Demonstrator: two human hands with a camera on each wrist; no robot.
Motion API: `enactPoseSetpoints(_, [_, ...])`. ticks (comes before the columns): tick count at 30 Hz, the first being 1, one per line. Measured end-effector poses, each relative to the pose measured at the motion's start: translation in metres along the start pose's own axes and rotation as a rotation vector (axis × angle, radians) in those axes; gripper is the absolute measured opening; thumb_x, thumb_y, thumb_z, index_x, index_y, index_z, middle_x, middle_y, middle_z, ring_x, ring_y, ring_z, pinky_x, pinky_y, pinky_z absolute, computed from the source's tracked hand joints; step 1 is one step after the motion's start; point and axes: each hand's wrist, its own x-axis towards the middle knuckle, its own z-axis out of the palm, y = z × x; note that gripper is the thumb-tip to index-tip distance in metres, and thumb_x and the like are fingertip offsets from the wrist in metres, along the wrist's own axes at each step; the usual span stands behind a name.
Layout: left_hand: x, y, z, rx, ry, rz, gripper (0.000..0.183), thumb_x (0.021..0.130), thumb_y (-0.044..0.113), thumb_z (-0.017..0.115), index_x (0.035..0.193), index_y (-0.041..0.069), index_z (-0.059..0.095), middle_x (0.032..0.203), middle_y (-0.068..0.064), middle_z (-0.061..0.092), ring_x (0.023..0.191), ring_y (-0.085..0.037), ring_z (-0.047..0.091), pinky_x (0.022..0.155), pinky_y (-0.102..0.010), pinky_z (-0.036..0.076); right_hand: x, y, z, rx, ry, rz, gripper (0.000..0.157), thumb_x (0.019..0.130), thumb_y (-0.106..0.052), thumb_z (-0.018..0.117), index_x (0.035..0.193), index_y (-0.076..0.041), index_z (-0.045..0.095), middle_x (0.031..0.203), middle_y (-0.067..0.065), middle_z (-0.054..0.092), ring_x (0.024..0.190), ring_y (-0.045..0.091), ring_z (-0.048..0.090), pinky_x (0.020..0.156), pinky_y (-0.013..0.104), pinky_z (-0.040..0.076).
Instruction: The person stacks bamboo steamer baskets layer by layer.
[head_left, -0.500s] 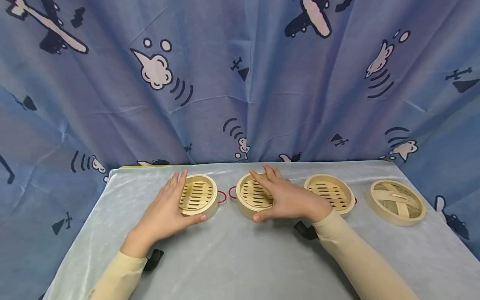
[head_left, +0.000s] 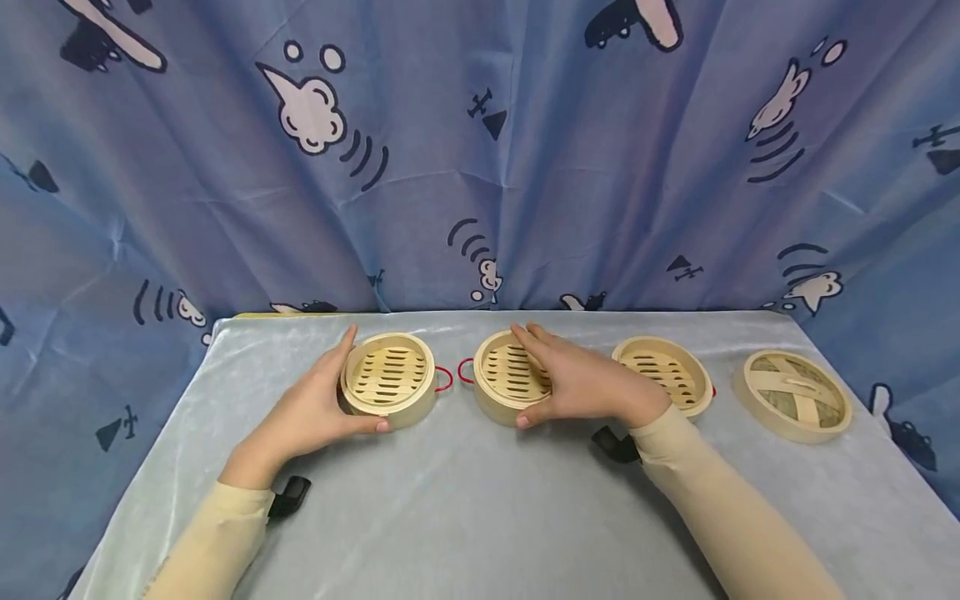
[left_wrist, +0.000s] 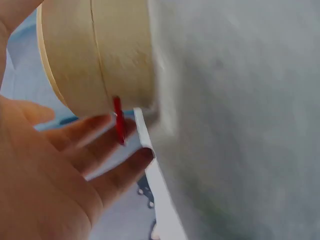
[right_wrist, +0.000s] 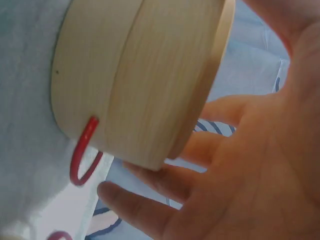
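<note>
Two small round bamboo steamer baskets with slatted bottoms and red side handles stand in the middle of the table. My left hand curves loosely about the outer side of the left basket, its thumb near the front wall. In the left wrist view, a gap shows between palm and basket, with fingers stretched past the red handle. My right hand spans the right side of the other basket, thumb in front. Its fingers extend behind the basket, fairly straight; firm contact cannot be made out.
A third steamer basket stands behind my right wrist, partly hidden by it. Farther right lies a woven bamboo lid with crossed strips. A blue patterned curtain hangs behind the pale cloth-covered table.
My left hand has moved off the top of the left basket to its outer side. The right hand stays about its basket, nearly unmoved. The head view has tilted slightly downward.
</note>
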Motion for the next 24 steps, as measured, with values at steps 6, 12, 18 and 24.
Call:
enactPoseSetpoints(6, [0.001, -0.01, -0.001, -0.07, -0.028, 0.023, 0.148, 0.071, 0.047, 0.105, 0.178, 0.017, 0.007, 0.175, -0.025, 0.027, 0.159, -0.042, 0.031, 0.126, -0.064, 0.027, 0.001, 0.009, -0.005, 0.047, -0.009, -0.055, 0.136, 0.076, -0.05, 0.1, 0.171, 0.006, 0.02, 0.177, 0.025, 0.022, 0.163, 0.04, 0.025, 0.129, 0.056, 0.027])
enactPoseSetpoints(12, [0.001, -0.017, 0.002, -0.103, -0.013, 0.035, 0.138, 0.071, 0.044, 0.106, 0.173, 0.002, 0.023, 0.17, -0.024, 0.037, 0.144, -0.037, 0.053, 0.121, -0.059, 0.038, 0.001, 0.014, -0.006, 0.068, 0.008, -0.066, 0.133, 0.072, -0.042, 0.104, 0.17, 0.006, 0.027, 0.171, 0.028, 0.034, 0.157, 0.042, 0.036, 0.126, 0.057, 0.034])
enactPoseSetpoints(18, [0.002, -0.019, 0.005, -0.12, 0.012, 0.055, 0.132, 0.069, 0.042, 0.106, 0.17, 0.001, 0.032, 0.165, -0.021, 0.046, 0.136, -0.033, 0.058, 0.116, -0.056, 0.042, 0.001, 0.017, -0.004, 0.077, 0.032, -0.068, 0.132, 0.071, -0.044, 0.104, 0.17, 0.001, 0.03, 0.166, 0.024, 0.041, 0.152, 0.041, 0.044, 0.122, 0.059, 0.038])
enactPoseSetpoints(24, [0.002, -0.02, 0.004, -0.124, 0.015, 0.059, 0.132, 0.069, 0.043, 0.106, 0.17, 0.002, 0.033, 0.164, -0.019, 0.047, 0.138, -0.033, 0.056, 0.117, -0.057, 0.041, 0.002, 0.017, -0.003, 0.101, 0.063, -0.06, 0.131, 0.065, -0.043, 0.105, 0.169, -0.003, 0.035, 0.162, 0.018, 0.046, 0.147, 0.036, 0.049, 0.121, 0.057, 0.041])
